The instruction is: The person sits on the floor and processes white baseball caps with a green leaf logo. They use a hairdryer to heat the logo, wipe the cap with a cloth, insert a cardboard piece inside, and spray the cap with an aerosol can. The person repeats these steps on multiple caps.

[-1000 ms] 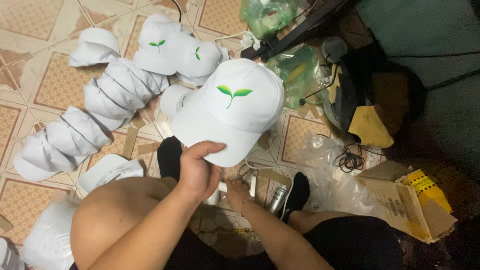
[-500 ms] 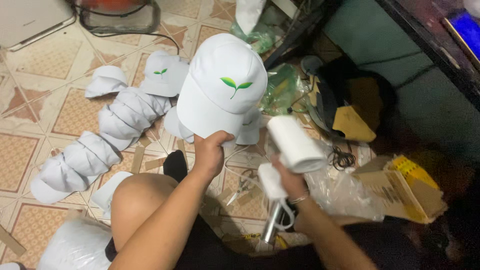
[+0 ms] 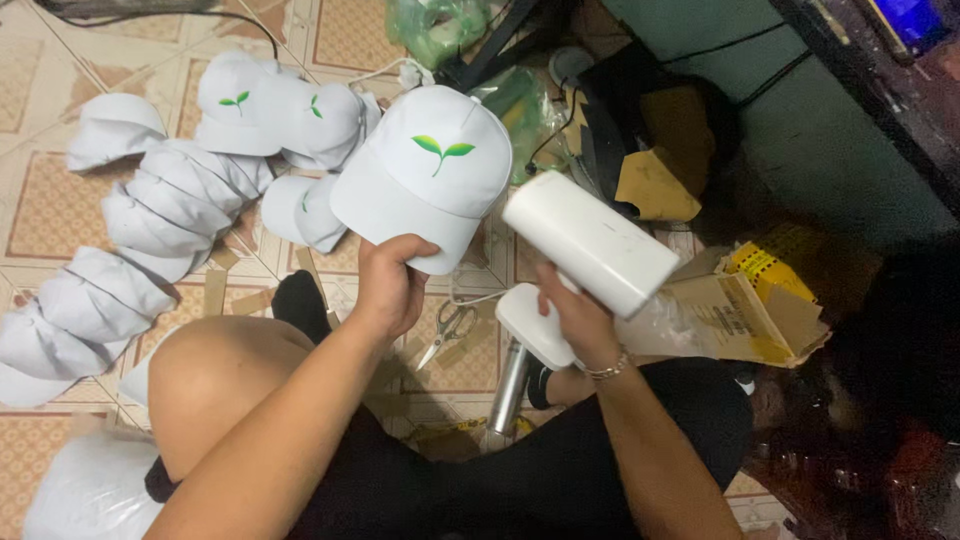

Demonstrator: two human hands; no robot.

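My left hand (image 3: pixel 388 283) grips the brim of a white cap (image 3: pixel 428 175) with a green leaf print, holding it up over the tiled floor. My right hand (image 3: pixel 577 315) holds a white hair-dryer-shaped handheld device (image 3: pixel 587 244) by its handle, its barrel pointing up and left toward the cap's right side. The two are close but apart. My bare left knee (image 3: pixel 215 380) rises below the cap.
A long nested row of white caps (image 3: pixel 140 235) lies on the tiled floor at left, with more printed caps (image 3: pixel 270 115) behind. Scissors (image 3: pixel 447 330) and a metal cylinder (image 3: pixel 508 385) lie between my legs. Torn cardboard (image 3: pixel 740 315), green plastic bags (image 3: pixel 440 25) and cables crowd the right.
My right hand picked up the white device and raised it beside the cap. My left hand kept the cap and turned it slightly, with the view shifting.
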